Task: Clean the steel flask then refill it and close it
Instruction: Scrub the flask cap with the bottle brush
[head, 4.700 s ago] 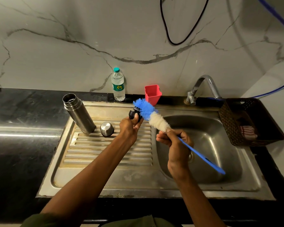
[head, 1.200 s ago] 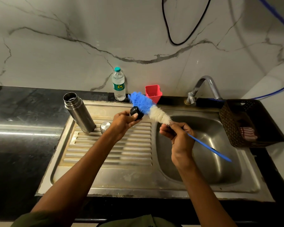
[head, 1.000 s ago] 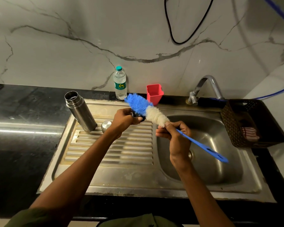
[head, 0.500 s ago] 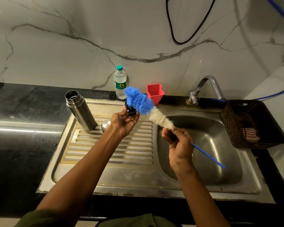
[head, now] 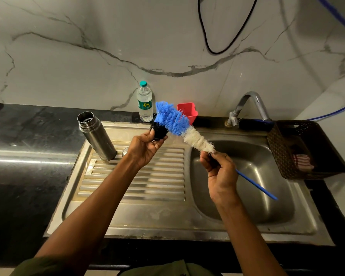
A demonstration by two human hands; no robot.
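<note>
Marble-walled kitchen, steel sink in a black counter — the flask stands open and upright on the drainboard, its steel cup just beside it, so cleaning looks midway; refilling and closing remain. Left hand, raised over the drainboard, pinches the black stopper; right hand, fingers curled round the handle, angles the brush against it.

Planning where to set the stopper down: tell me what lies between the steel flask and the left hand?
Head view: only the small steel cap on the drainboard, beside the steel flask, partly hidden by the left hand.
</note>
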